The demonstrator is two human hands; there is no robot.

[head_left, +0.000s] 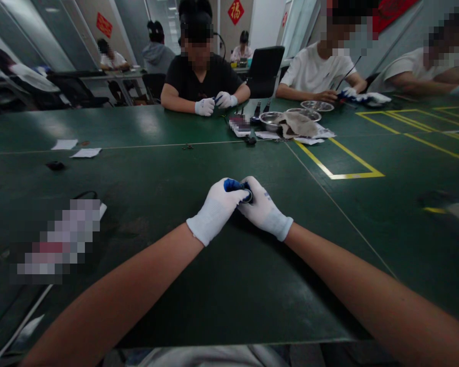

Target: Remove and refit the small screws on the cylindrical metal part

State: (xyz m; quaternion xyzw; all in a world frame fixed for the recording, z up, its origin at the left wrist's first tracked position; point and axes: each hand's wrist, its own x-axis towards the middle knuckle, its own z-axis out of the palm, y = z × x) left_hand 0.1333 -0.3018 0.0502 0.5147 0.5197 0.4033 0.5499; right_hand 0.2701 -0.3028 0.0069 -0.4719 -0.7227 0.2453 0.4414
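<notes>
My left hand [219, 208] and my right hand [263, 208] meet above the green table [245, 295], both in white gloves with blue-coated palms. Between them is a small dark round piece with a shiny ring-like rim [248, 195]; most of it is hidden by the fingers, so its kind is unclear. The left thumb lies along the piece's near side. My right fingers curl around it from the other side, and both hands are closed.
Beyond the tabletop seam are a metal bowl [270, 121], a grey cloth [296, 125] and several small dark parts. Yellow tape [357, 176] marks the right side. Paper slips [86, 153] and a black piece [55, 165] lie left. A person in black [202, 76] sits opposite.
</notes>
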